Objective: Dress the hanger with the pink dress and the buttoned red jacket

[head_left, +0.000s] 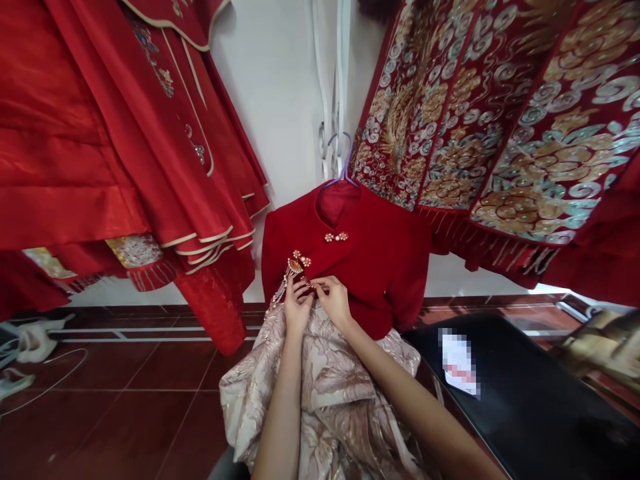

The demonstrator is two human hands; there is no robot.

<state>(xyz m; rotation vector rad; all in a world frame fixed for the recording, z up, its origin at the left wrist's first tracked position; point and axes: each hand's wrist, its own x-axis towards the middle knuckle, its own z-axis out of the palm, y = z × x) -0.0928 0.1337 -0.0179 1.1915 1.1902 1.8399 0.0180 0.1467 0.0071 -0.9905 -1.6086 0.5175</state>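
A red top (373, 267) hangs in the middle of the frame, on a purple hanger (346, 160). The hanger likely helps keep the shoulders wide and the front flat, so both hands can be free for small work. A pale patterned skirt (345, 383) spreads below the top.

The right hand (334, 300) has its thumb and first finger pinched together on a small shiny clasp (312, 286) by the top's side edge. The piece is tiny, so a fingertip grip makes sense. The left hand (299, 305) is just beside it, fingers bent and touching the top's edge, maybe to steady the cloth. I cannot tell if its grip is closed on anything.

A beaded brooch (295, 266) sits just above the left hand, with strings of beads hanging down. A flower clasp (337, 237) is at the neck.

Red clothes (115, 167) hang at upper left, and gold flowered clothes (510, 127) at upper right. At lower right, a blurred white thing (457, 363) lies on a black bench (520, 360).
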